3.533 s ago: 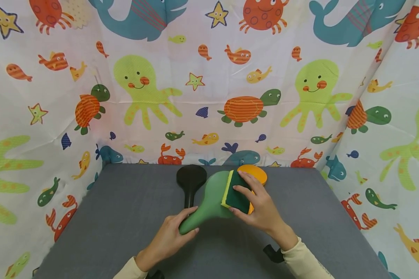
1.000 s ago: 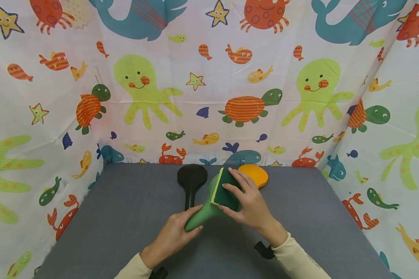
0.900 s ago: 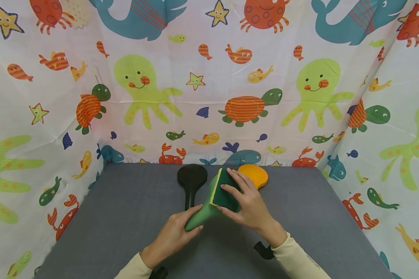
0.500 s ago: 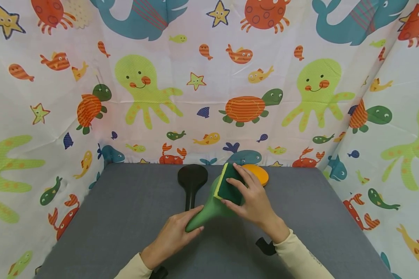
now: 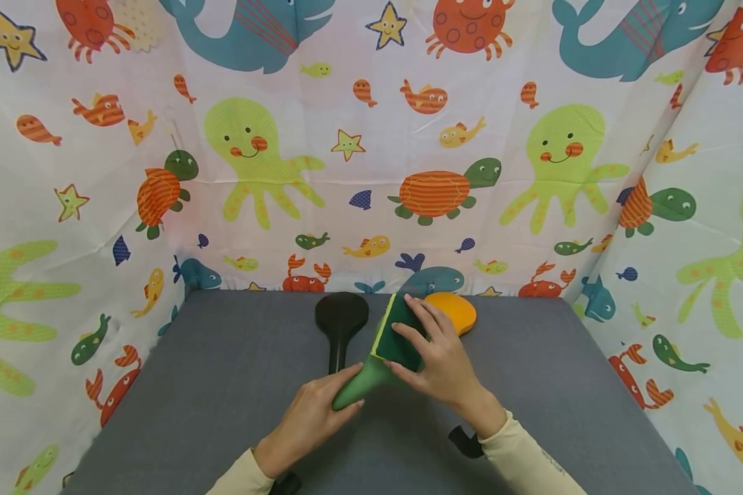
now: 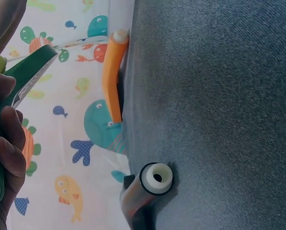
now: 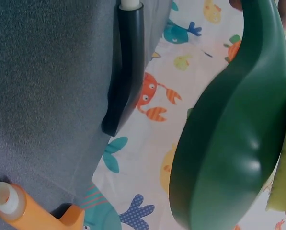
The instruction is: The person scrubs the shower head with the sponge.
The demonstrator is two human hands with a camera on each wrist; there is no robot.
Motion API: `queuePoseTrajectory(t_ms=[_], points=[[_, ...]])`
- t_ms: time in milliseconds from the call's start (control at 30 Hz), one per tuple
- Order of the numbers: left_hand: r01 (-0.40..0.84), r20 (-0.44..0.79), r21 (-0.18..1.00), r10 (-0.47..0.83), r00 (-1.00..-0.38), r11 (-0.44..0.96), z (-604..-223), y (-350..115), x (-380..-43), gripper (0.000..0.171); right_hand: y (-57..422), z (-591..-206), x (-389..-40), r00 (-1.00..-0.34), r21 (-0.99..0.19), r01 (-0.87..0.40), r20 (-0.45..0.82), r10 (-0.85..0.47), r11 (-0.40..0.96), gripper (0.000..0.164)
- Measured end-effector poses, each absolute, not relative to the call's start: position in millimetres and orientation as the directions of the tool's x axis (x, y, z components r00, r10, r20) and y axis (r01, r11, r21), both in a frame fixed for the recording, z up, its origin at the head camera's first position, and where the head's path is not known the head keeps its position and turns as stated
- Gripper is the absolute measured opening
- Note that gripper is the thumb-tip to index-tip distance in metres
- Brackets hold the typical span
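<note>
My left hand grips the handle of a green hand-held shower head, its fingers wrapped round the lower end. In my right hand is a sponge, dark green scourer side up with a yellow edge; the fingertips and thumb hold it. The sponge lies against the broad head of the green shower head and covers most of it in the head view. From the right wrist, the rounded back of the green shower head shows, with the sponge's yellow side along its other face.
A black shower head lies on the grey table just beyond my left hand. Farther right, behind my right hand, is an orange shower head, partly hidden. A curtain printed with sea animals encloses the back and sides.
Since the earliest frame the sponge has shifted left over the shower head, moving slightly back and forth. The green head is tilted further from view, uncovering more of the orange one. Both grips stay.
</note>
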State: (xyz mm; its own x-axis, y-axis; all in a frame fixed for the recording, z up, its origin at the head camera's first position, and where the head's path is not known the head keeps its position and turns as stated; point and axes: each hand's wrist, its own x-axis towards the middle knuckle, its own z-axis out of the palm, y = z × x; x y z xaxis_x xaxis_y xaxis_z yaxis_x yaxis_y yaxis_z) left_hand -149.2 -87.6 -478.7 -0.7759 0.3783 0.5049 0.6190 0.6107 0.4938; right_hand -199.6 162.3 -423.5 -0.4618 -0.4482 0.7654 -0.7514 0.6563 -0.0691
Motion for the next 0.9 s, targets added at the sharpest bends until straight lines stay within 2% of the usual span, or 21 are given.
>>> queuePoseTrajectory(t_ms=[133,567,900], points=[[0.609,0.504,0.507,0.363,-0.784,0.610,-477.1,-86.3,-150.1,0.061,159.0,-423.3,-197.4,-0.438,-0.053,-0.763,0.776,-0.454,0.645,0.055],[0.537,0.470,0.642,0.272,-0.840,0.548,-472.2,-84.6,-151.2,0.059,166.7,-428.7,-203.1,-0.484,-0.136,-0.702,0.811,-0.329,0.700,0.059],[0.447,0.414,0.739,0.184,-0.892,0.504,-467.1,-76.2,-152.5,0.057,162.2,-430.0,-199.8,-0.457,-0.153,-0.688,0.851,-0.260,0.710,0.060]])
